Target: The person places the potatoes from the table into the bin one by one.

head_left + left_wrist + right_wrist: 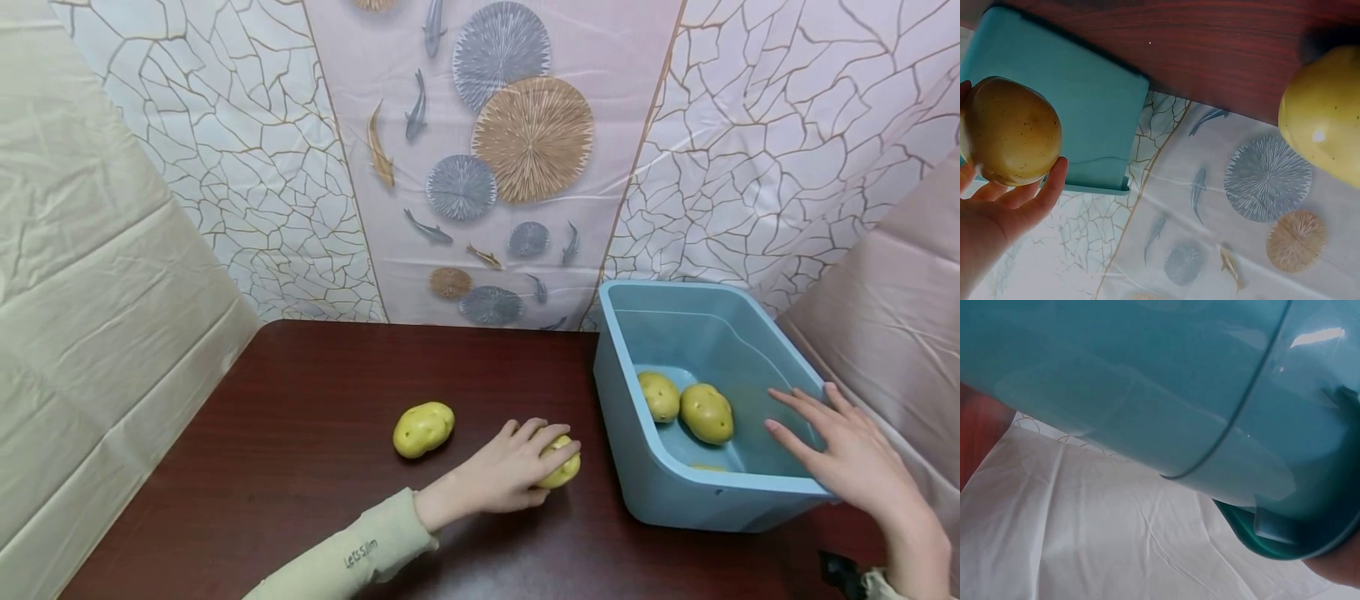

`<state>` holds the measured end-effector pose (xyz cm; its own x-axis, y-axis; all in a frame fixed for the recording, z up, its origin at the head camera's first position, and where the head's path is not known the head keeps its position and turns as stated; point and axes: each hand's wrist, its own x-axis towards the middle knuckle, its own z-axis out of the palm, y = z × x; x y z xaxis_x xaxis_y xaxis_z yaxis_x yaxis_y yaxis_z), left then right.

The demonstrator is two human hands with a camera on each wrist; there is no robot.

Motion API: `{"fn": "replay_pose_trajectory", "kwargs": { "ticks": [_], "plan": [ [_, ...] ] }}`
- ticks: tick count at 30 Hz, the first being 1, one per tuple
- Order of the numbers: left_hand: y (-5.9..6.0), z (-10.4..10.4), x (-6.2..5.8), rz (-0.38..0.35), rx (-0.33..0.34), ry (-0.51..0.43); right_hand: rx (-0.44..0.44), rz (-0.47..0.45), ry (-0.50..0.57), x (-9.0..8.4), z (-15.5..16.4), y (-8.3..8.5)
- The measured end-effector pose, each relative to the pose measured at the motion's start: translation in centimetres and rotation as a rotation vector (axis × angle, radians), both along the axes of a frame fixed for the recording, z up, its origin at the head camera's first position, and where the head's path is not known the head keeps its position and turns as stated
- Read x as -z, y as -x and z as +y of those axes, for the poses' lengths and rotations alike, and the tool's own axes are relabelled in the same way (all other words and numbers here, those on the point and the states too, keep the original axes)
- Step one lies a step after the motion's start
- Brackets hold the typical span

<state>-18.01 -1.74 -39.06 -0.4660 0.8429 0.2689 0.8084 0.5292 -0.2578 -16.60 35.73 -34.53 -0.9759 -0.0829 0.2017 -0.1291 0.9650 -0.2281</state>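
A potato (561,471) lies on the dark table (300,467), gripped under the curled fingers of the left hand (510,471). A second potato (423,428) sits nearby to its left. Just right stands a blue tub (622,433) holding two potatoes (705,412); the right hand (847,458) rests flat-fingered on its rim.

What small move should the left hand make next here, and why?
Probably lift the potato it grips and carry it right, over the near rim of the blue tub. The left hand already curls round it on the table, two potatoes lie in the tub, and the right hand rests on the rim.
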Motion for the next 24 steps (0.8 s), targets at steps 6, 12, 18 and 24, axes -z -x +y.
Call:
{"fn": "replay_pose_trajectory", "kwargs": {
  "ticks": [6,12,18,24],
  "plan": [
    [0.0,0.1,-0.5,0.01,0.015,-0.014,-0.005,0.006,0.003,-0.1,0.0,0.0],
    [0.1,0.3,-1.0,0.008,0.034,-0.016,-0.002,0.003,0.003,-0.1,0.0,0.0],
    [0.1,0.4,-1.3,0.028,0.045,-0.046,-0.002,0.008,0.002,0.0,0.0,0.0],
    [0.0,0.4,-1.8,0.055,0.05,-0.059,-0.011,0.006,0.0,0.0,0.1,0.1]
  ]
}}
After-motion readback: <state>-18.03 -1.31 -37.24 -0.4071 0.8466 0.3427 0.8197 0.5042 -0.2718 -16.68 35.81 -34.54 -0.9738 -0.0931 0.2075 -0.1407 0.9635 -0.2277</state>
